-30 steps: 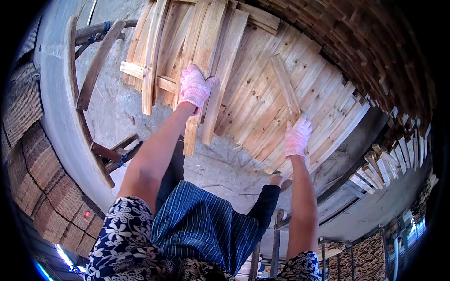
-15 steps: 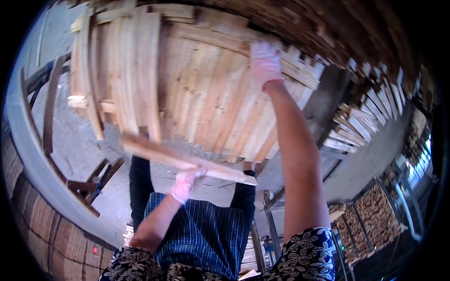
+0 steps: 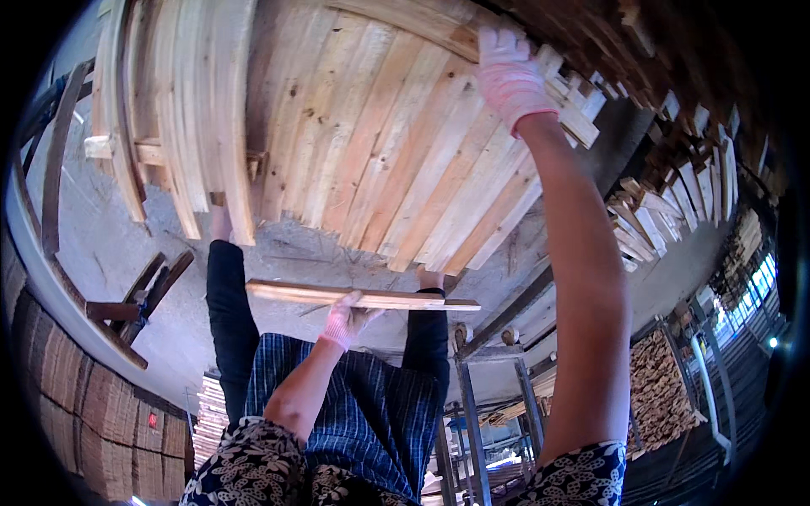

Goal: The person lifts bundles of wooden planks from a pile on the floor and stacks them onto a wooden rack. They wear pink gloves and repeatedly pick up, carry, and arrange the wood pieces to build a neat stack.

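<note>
My left hand (image 3: 344,320), in a pale pink glove, is closed around a pair of narrow wooden planks (image 3: 287,292). They lie roughly level in front of my apron, one sticking out past the other at the right. Reaching far forward, my gloved right hand (image 3: 511,78) rests on a crosswise plank (image 3: 422,24) at the far side of the wide layer of boards (image 3: 371,143). Its fingers look stretched out; the thumb side is hard to make out.
Loose planks (image 3: 187,101) lie over the layer's left part. A dark wood stack (image 3: 591,34) rises beyond my right hand. Wooden trestles (image 3: 139,304) stand at left, near bundled wood (image 3: 101,422). Metal frames (image 3: 489,405) stand at lower right.
The planks in my left hand have swung from a slant to nearly level. My right hand has shifted slightly right and farther away. The board layer sits nearer the picture's top.
</note>
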The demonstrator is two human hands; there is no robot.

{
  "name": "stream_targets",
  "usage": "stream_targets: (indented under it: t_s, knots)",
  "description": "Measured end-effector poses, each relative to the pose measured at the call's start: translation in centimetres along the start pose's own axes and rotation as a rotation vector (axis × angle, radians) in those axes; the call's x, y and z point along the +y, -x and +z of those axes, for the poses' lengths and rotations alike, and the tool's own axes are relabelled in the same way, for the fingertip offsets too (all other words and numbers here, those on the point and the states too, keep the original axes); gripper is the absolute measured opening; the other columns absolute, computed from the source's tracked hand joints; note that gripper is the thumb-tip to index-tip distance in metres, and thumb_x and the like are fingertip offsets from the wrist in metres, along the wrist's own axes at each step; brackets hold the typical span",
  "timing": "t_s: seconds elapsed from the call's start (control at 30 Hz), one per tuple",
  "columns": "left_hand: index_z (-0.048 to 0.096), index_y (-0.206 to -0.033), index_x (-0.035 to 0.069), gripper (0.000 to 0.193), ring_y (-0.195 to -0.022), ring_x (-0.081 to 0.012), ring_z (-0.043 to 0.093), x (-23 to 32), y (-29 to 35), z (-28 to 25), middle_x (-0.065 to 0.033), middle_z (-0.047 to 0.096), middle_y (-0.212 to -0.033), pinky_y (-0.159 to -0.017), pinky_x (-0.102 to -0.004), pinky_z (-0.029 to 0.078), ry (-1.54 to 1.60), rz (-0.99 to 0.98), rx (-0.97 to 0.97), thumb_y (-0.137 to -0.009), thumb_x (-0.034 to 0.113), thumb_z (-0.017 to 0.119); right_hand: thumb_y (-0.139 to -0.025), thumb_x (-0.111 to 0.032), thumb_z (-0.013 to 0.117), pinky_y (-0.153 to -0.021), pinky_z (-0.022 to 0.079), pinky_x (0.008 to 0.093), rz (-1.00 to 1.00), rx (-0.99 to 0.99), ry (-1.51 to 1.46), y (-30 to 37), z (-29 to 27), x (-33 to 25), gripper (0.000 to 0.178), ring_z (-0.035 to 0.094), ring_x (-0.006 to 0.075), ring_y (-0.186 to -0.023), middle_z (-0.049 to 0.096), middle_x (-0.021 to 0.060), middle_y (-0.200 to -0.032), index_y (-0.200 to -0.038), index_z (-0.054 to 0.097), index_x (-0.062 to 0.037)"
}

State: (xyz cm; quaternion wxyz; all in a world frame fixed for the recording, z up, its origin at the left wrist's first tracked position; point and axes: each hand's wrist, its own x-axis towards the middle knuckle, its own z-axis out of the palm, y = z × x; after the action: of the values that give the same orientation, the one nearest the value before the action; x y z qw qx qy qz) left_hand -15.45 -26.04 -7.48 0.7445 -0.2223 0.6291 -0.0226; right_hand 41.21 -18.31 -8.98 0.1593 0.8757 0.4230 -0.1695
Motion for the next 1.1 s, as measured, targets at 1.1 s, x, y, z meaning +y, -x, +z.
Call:
stream_targets:
  t_s: [1.1]
  knots:
    - [0.056, -0.126, 0.002, 0.045, -0.118, -0.0389, 0.061, -6.5, 2.5, 11.4, -0.021, 0.063, -0.124, -0.101, -0.0567, 0.051, -0.193, -0.118, -0.173, -0.088, 0.018, 0.076, -0.08, -0.037, 0.079, -0.092, 0.049, 0.0494, -0.331, -0.502, -0.815, 35.8, 4.4, -8.1, 0.087, 0.057, 0.0407, -0.108, 0.055, 0.021, -0.121, -0.15, 0.038, -0.0071]
